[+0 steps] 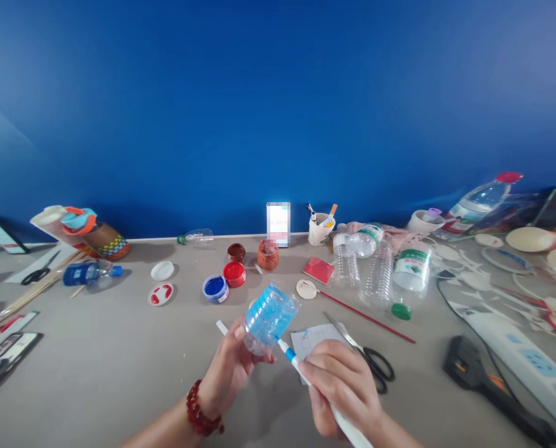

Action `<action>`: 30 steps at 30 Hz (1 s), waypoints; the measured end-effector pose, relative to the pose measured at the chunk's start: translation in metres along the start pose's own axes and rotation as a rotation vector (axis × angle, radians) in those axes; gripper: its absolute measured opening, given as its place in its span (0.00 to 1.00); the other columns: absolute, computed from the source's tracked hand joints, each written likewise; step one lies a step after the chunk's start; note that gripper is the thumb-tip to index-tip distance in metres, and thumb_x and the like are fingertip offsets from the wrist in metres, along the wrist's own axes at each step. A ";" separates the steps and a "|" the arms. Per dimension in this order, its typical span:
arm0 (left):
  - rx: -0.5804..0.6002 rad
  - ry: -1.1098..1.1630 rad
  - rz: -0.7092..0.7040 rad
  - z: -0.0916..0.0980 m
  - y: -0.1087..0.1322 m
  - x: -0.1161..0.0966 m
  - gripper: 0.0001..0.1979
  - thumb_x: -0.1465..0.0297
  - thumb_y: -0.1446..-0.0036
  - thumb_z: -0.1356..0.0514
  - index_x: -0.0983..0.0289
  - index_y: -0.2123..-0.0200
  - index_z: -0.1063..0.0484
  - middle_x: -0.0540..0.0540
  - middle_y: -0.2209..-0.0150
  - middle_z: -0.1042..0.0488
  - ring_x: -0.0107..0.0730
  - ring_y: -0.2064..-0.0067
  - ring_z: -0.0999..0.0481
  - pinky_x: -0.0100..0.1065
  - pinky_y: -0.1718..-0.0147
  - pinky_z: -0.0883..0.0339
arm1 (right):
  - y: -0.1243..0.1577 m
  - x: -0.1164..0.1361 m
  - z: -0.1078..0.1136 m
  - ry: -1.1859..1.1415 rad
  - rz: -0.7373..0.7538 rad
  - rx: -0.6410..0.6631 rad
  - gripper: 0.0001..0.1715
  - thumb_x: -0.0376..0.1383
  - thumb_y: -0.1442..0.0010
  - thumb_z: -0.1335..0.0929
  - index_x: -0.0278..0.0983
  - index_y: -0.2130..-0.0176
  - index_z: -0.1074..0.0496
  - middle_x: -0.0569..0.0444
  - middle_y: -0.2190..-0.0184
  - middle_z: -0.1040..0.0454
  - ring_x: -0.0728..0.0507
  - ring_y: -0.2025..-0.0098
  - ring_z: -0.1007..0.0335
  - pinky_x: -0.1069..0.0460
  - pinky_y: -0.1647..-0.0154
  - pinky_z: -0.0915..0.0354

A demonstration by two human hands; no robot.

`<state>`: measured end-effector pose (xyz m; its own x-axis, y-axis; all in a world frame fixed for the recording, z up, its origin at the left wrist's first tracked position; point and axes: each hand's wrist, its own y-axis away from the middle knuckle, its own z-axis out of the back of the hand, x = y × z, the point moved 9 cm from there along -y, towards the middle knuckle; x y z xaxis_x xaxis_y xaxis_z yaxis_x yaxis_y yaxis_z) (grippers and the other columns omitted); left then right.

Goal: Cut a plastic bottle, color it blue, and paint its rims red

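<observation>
My left hand (235,361) is wrapped round the lower part of a cut-off plastic bottle (271,314), tilted up to the right. Blue colour covers much of its wall, while the end near my palm stays clear. In my right hand (340,386) is a white marker pen (291,354) with a blue band, gripped as for writing. Its tip touches the bottle's wall or is very close to it. Beneath my right hand lie a sheet of paper (310,338) with faint marks and a pair of scissors (375,364) with black handles.
Behind the bottle stand open pots of blue paint (216,288) and red paint (234,274). Plastic bottles (378,274), a red stick (366,316), a glue gun (474,367) and a power strip (515,348) lie to the right. A labelled bottle (84,274) lies on the left.
</observation>
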<state>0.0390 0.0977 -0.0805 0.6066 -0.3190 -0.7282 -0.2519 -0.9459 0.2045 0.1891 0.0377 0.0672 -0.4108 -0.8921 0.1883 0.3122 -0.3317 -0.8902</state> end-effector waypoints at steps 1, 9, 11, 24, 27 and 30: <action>0.015 0.039 0.027 -0.001 0.000 0.002 0.20 0.53 0.44 0.37 0.65 0.60 0.24 0.55 0.69 0.21 0.34 0.70 0.25 0.39 0.63 0.28 | 0.000 -0.001 0.001 -0.010 -0.004 -0.004 0.25 0.24 0.47 0.37 0.34 0.50 0.30 0.53 0.80 0.25 0.45 0.81 0.33 0.50 0.81 0.32; 0.101 0.284 0.258 -0.010 0.003 0.021 0.20 0.54 0.42 0.39 0.68 0.65 0.22 0.58 0.71 0.20 0.32 0.72 0.25 0.35 0.65 0.30 | 0.001 -0.013 0.005 -0.161 -0.157 -0.072 0.22 0.23 0.46 0.37 0.37 0.53 0.28 0.53 0.77 0.25 0.46 0.79 0.31 0.50 0.77 0.30; 0.144 0.340 0.279 -0.014 0.003 0.022 0.20 0.54 0.43 0.38 0.68 0.66 0.22 0.58 0.71 0.21 0.31 0.72 0.25 0.34 0.66 0.30 | 0.006 -0.021 0.006 -0.201 -0.258 -0.101 0.19 0.23 0.45 0.37 0.39 0.57 0.27 0.54 0.77 0.26 0.46 0.78 0.31 0.51 0.76 0.31; 0.356 0.367 0.383 -0.019 0.010 0.030 0.27 0.49 0.45 0.40 0.69 0.58 0.22 0.60 0.67 0.20 0.24 0.80 0.32 0.36 0.69 0.28 | 0.043 -0.060 -0.009 -0.582 -0.712 -0.245 0.17 0.37 0.32 0.39 0.37 0.70 0.26 0.54 0.80 0.30 0.45 0.76 0.33 0.50 0.73 0.36; 0.338 0.308 0.306 -0.017 0.009 0.024 0.24 0.50 0.43 0.41 0.66 0.60 0.22 0.57 0.67 0.21 0.28 0.78 0.30 0.35 0.73 0.29 | 0.049 -0.065 -0.014 -0.712 -0.790 -0.285 0.18 0.39 0.33 0.37 0.36 0.70 0.26 0.55 0.80 0.30 0.47 0.78 0.35 0.52 0.77 0.37; 0.280 0.191 0.220 -0.018 0.009 0.008 0.25 0.50 0.49 0.36 0.66 0.61 0.21 0.56 0.69 0.22 0.32 0.71 0.26 0.30 0.72 0.33 | 0.056 -0.069 -0.019 -0.788 -0.884 -0.305 0.18 0.41 0.34 0.35 0.36 0.71 0.25 0.55 0.80 0.31 0.47 0.79 0.35 0.53 0.81 0.39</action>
<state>0.0555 0.0857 -0.0730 0.6381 -0.5422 -0.5467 -0.5710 -0.8096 0.1364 0.2187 0.0869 -0.0032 0.2847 -0.3726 0.8832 -0.0691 -0.9269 -0.3688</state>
